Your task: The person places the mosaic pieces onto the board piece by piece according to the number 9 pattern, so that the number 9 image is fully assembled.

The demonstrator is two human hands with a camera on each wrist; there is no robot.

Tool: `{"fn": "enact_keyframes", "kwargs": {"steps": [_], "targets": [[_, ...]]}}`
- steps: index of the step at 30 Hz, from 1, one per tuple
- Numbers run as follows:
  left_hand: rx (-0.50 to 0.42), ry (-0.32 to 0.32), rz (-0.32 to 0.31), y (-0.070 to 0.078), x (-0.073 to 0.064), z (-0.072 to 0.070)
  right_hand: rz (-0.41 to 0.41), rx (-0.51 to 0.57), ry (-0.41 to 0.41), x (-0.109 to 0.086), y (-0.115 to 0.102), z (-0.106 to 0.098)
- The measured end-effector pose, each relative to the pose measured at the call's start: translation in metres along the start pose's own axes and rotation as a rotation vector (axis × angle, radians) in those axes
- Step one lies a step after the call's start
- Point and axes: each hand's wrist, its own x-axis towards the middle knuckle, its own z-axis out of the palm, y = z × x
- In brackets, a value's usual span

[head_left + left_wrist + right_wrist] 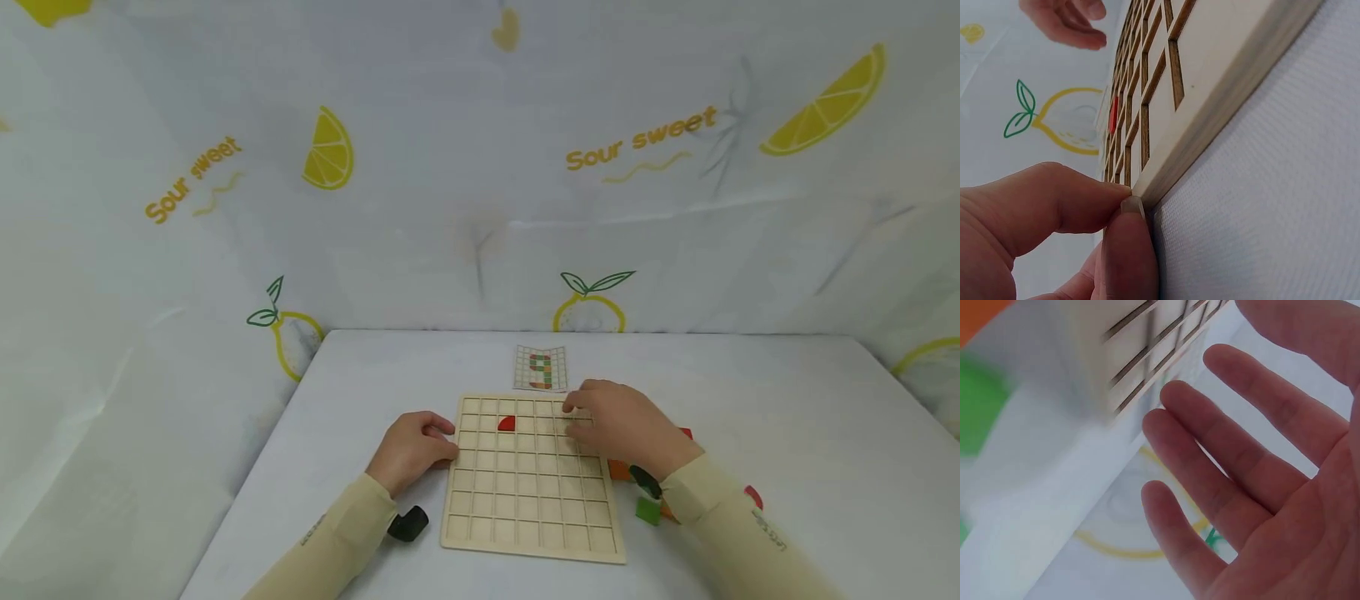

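Observation:
A pale wooden grid board (525, 508) lies flat on the white table. One red quarter-circle piece (507, 423) sits in a cell of its second row. My left hand (414, 448) is at the board's left edge; the left wrist view shows thumb and forefinger (1054, 197) pinching that edge. Above the board's upper right part is my right hand (626, 421), its fingers loosely spread. Nothing shows between the right fingers (1216, 469) in the right wrist view. Behind the board lies a pattern card (541, 369) with a coloured figure on a grid.
Right of the board, partly under my right forearm, are an orange piece (619, 470), a green piece (648, 510) and a red curved piece (753, 497). A white curtain (450, 167) with lemon prints hangs behind the table (795, 417).

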Motion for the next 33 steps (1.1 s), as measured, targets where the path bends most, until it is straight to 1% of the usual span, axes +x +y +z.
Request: {"fn": "enact_keyframes", "kwargs": {"steps": [3,7,12,15,18,23,26,33], "targets": [[0.007,0.002,0.003,0.001,-0.001,0.0,0.047,0.001,-0.009,-0.023,0.024,-0.008],[0.012,0.008,-0.008,0.0,-0.002,-0.002,0.108,0.012,-0.019,-0.047,0.051,-0.013],[-0.001,-0.001,0.004,0.001,-0.004,-0.003,0.192,0.02,-0.029,-0.066,0.075,-0.013],[-0.008,-0.003,0.01,0.002,-0.005,-0.002,0.231,0.009,-0.042,-0.071,0.084,-0.013],[-0.014,-0.002,0.008,0.004,-0.005,0.0,0.255,0.001,-0.051,-0.072,0.087,-0.014],[-0.023,-0.001,-0.004,0.003,-0.003,0.001,0.231,-0.004,-0.033,-0.071,0.087,-0.011],[-0.026,-0.006,0.0,0.002,-0.001,0.002,0.217,-0.003,-0.021,-0.071,0.088,-0.009],[-0.036,-0.009,-0.002,0.0,0.0,0.001,0.2,0.005,-0.016,-0.068,0.088,-0.008]]}}
